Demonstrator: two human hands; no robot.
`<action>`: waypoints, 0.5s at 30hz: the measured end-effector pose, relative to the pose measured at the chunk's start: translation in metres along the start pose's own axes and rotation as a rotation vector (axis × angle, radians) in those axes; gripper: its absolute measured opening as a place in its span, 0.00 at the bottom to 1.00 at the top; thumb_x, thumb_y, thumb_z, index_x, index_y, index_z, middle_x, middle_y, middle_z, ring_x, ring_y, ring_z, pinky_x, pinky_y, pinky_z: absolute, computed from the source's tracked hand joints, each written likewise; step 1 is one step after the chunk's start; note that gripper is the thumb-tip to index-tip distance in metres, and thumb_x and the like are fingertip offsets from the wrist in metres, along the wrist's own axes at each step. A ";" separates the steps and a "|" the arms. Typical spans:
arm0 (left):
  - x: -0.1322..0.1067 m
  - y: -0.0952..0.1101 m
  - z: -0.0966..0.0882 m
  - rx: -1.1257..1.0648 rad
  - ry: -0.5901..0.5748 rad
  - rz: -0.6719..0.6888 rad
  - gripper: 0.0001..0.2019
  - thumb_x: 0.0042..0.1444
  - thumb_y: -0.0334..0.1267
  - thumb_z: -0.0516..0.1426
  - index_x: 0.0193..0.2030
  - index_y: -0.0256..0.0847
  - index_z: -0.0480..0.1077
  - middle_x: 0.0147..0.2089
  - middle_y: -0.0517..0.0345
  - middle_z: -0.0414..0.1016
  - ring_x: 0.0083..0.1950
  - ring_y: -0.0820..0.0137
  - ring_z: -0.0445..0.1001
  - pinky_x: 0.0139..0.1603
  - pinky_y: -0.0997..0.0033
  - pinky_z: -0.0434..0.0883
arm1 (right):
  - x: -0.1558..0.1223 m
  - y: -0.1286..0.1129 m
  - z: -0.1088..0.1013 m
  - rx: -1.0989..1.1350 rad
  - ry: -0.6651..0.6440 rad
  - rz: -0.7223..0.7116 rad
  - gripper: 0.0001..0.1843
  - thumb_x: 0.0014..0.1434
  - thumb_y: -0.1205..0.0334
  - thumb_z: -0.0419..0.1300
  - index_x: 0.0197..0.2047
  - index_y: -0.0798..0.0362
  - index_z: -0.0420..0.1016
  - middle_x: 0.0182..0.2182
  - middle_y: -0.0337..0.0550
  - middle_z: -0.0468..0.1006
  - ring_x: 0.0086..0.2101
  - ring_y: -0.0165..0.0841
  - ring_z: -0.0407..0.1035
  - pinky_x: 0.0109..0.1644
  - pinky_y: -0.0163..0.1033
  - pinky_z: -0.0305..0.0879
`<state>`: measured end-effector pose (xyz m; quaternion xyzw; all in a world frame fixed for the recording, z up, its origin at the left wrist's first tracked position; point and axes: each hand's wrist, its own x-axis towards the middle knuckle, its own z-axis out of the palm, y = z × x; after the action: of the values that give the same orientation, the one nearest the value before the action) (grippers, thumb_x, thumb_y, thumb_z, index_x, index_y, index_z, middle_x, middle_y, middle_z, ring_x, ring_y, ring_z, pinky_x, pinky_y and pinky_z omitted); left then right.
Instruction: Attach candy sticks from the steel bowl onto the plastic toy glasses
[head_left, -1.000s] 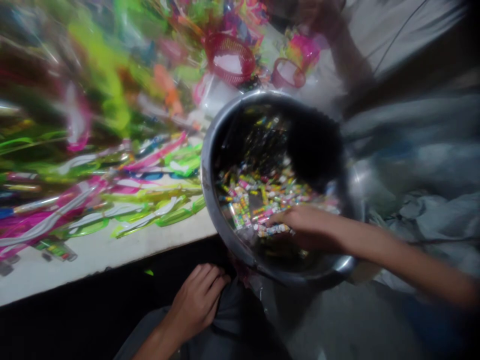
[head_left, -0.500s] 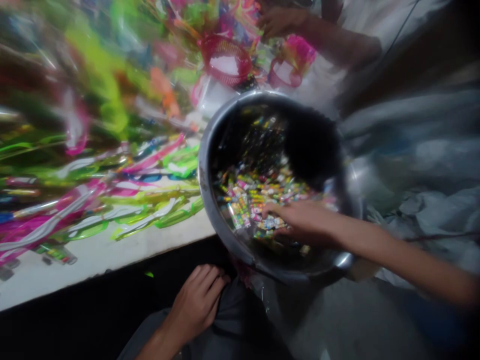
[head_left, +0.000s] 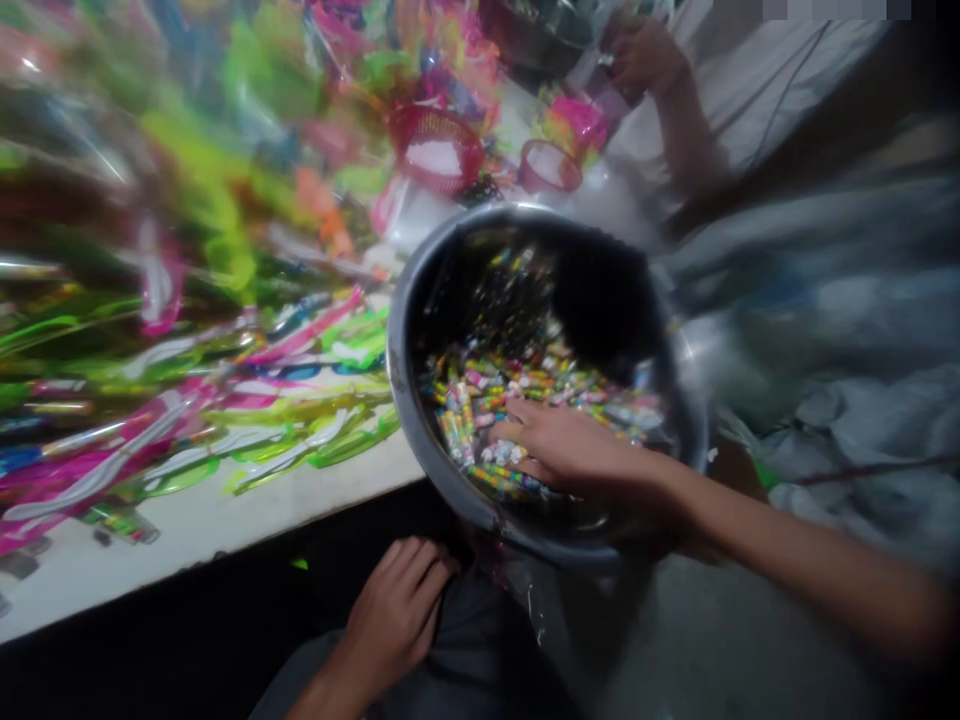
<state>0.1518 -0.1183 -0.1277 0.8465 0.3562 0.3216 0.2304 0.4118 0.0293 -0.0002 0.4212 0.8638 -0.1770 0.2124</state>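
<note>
A large steel bowl (head_left: 397, 370) sits in front of me, tilted toward me, with many small, brightly coloured packets (head_left: 517, 385) heaped in its lower half. My right hand (head_left: 562, 445) reaches in from the right, its fingers resting on the heap. No packet stands out as held. Below the bowl's near rim, my left hand (head_left: 394, 610) is curled over a dark grey cloth (head_left: 480, 640) at my lap. It does not touch the bowl.
Left of the bowl, a white table (head_left: 225, 530) carries colourful plastic toys in clear wrap (head_left: 210, 400). A red basket (head_left: 435, 150) and small pink basket (head_left: 549, 167) stand beyond. A co-worker's hand (head_left: 641, 55) works at the far side. Grey plastic sheeting (head_left: 847, 430) lies to the right.
My right hand has moved left and deeper into the packets, which look shifted. The co-worker's hand has moved right. My left hand stays on the cloth.
</note>
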 end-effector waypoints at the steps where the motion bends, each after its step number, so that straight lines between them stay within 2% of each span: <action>1: 0.000 0.000 0.000 0.003 0.002 0.002 0.17 0.62 0.21 0.47 0.50 0.36 0.72 0.45 0.47 0.75 0.45 0.60 0.69 0.47 0.62 0.69 | 0.001 -0.001 -0.001 -0.004 0.004 -0.002 0.20 0.66 0.64 0.61 0.61 0.46 0.73 0.58 0.53 0.73 0.50 0.46 0.76 0.47 0.44 0.70; 5: -0.003 0.000 0.000 0.014 -0.005 0.001 0.18 0.60 0.21 0.47 0.51 0.37 0.72 0.45 0.48 0.76 0.45 0.60 0.70 0.47 0.61 0.69 | -0.002 -0.006 -0.005 -0.037 0.015 0.019 0.16 0.68 0.63 0.59 0.57 0.48 0.74 0.60 0.53 0.69 0.43 0.42 0.76 0.40 0.42 0.68; 8: -0.005 -0.001 0.001 0.029 0.004 -0.002 0.19 0.60 0.20 0.48 0.52 0.37 0.71 0.48 0.47 0.76 0.48 0.59 0.70 0.51 0.59 0.69 | -0.010 -0.010 -0.006 -0.078 0.001 0.036 0.13 0.68 0.63 0.58 0.53 0.54 0.76 0.61 0.57 0.69 0.40 0.41 0.75 0.36 0.41 0.66; 12: -0.007 -0.002 0.002 0.016 -0.005 -0.004 0.18 0.60 0.20 0.48 0.51 0.37 0.71 0.47 0.48 0.76 0.47 0.60 0.70 0.50 0.60 0.69 | -0.021 -0.011 -0.002 -0.145 -0.020 0.067 0.10 0.65 0.67 0.60 0.48 0.60 0.79 0.52 0.61 0.75 0.40 0.44 0.75 0.34 0.41 0.64; 15: -0.007 -0.003 0.003 -0.012 -0.036 -0.016 0.18 0.60 0.21 0.49 0.52 0.37 0.71 0.46 0.49 0.75 0.47 0.61 0.70 0.50 0.60 0.70 | -0.023 -0.009 0.004 -0.177 -0.016 0.057 0.07 0.64 0.70 0.60 0.44 0.59 0.79 0.46 0.58 0.78 0.37 0.41 0.74 0.33 0.41 0.63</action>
<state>0.1487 -0.1221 -0.1340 0.8481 0.3567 0.3065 0.2442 0.4182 0.0073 0.0092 0.4240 0.8619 -0.0972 0.2606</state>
